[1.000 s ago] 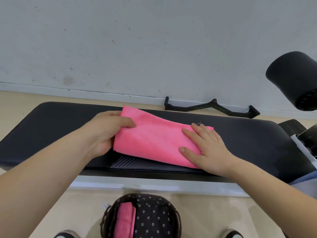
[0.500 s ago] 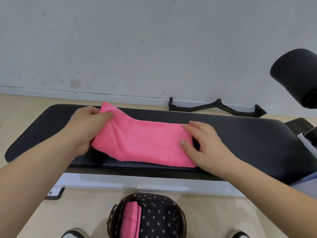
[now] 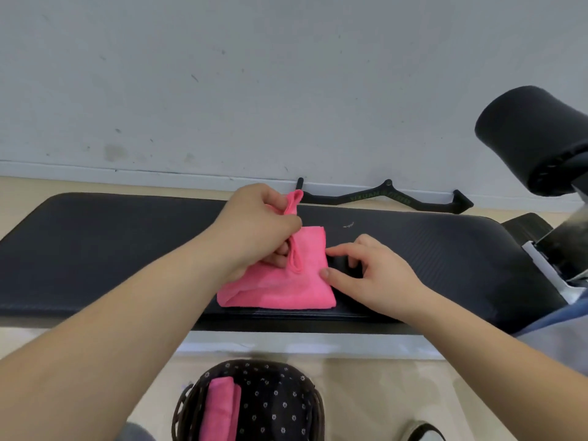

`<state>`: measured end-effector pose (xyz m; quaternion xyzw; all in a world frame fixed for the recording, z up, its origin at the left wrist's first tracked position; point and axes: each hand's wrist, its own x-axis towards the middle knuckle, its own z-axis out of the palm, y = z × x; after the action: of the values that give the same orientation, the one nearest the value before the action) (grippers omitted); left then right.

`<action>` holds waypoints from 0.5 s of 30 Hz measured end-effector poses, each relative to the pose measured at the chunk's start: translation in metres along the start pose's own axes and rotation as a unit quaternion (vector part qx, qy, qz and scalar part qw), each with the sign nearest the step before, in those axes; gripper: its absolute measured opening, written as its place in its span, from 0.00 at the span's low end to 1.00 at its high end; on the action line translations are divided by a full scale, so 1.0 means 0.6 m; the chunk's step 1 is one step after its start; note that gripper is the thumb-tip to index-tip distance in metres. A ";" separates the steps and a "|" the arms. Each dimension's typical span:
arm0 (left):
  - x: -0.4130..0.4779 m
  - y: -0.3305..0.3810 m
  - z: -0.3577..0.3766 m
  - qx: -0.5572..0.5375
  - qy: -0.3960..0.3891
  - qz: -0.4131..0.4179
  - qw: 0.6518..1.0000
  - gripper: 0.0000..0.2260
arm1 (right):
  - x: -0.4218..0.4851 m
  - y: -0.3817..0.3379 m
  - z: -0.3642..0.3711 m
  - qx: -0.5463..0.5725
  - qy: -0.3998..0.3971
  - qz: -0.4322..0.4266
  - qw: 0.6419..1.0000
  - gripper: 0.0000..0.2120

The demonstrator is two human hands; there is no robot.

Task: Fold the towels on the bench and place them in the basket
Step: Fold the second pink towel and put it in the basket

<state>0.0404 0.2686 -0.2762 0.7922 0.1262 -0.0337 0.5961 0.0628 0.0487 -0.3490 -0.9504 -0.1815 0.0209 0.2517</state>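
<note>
Head view: the pink towel [image 3: 286,291] is lying partly folded on the black tabletop [image 3: 111,249], near its front edge and about mid-length. The left grip [image 3: 257,227] is clenching a bunched fold of the towel, lifting that end up and over toward the right, so a narrow pink strip is standing above the knuckles and another is hanging below them. The right grip [image 3: 375,275] is lying released on the tabletop just right of the towel, with its thumb tip and forefinger tip touching the towel's right edge and grasping nothing. The lower layers of the towel are staying flat against the ribbed pad.

On the floor, nearer than the tabletop, a dark basket [image 3: 181,405] with a dotted lining is standing, and a second towel [image 3: 219,409], folded, is sitting upright against its left side. Beyond the tabletop, a black bar [image 3: 381,198] is lying along the base of the wall. A black foam roller [image 3: 534,135] is jutting in at the far right.
</note>
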 end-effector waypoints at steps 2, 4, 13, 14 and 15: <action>0.005 -0.015 0.027 0.023 -0.024 -0.005 0.999 0.10 | 0.002 0.000 0.001 0.002 0.003 0.007 1.000 0.19; 0.008 -0.033 0.056 0.055 -0.061 -0.007 0.997 0.13 | 0.004 0.003 0.001 0.001 0.006 0.010 1.000 0.17; -0.007 -0.035 0.051 0.057 -0.111 0.027 0.992 0.17 | 0.013 -0.013 -0.003 0.030 0.023 0.062 0.997 0.08; -0.009 -0.033 0.035 0.056 -0.086 0.048 0.994 0.17 | 0.012 -0.019 -0.002 0.040 0.028 0.077 0.996 0.11; -0.008 -0.030 0.015 0.081 -0.045 0.077 0.993 0.15 | 0.011 -0.024 -0.002 0.048 0.032 0.087 0.995 0.14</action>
<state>0.0326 0.2640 -0.2947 0.8431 0.0344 -0.0336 0.5356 0.0643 0.0620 -0.3407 -0.9496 -0.0886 0.0209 0.2999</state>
